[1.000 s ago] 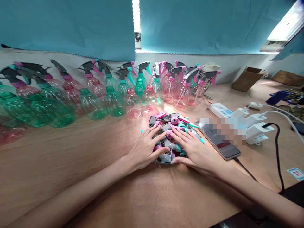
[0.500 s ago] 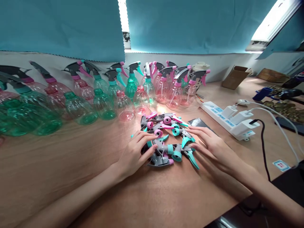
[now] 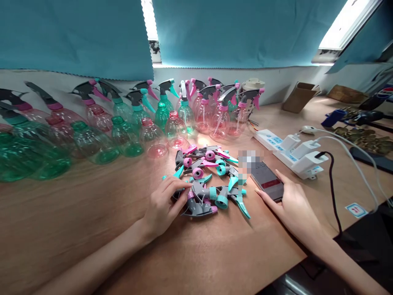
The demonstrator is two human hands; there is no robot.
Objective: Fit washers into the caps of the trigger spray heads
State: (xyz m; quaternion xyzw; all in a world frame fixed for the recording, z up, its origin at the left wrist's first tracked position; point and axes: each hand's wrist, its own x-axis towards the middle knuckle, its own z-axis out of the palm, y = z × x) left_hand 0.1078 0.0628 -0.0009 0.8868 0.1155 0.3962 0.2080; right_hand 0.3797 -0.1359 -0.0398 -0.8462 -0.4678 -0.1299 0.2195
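A pile of grey spray-trigger heads (image 3: 208,176) with pink and teal caps lies on the wooden table (image 3: 92,213). My left hand (image 3: 164,205) rests at the pile's left edge, fingers curled around a trigger head there. My right hand (image 3: 294,205) lies flat to the right of the pile, fingers stretched out and touching the near end of a phone (image 3: 265,182). Behind the pile stand several pink and green plastic spray bottles (image 3: 153,123), some with trigger heads on, some without.
A white power strip (image 3: 285,147) with plugged chargers and a black cable (image 3: 333,184) sits right of the phone. A cardboard box (image 3: 299,96) stands at the back right. Dark objects lie at the far right. The table's front edge runs close below my right forearm.
My right hand has left the pile and moved right onto the phone. My left hand has curled at the pile's left edge. The view has shifted so the pile sits further left.
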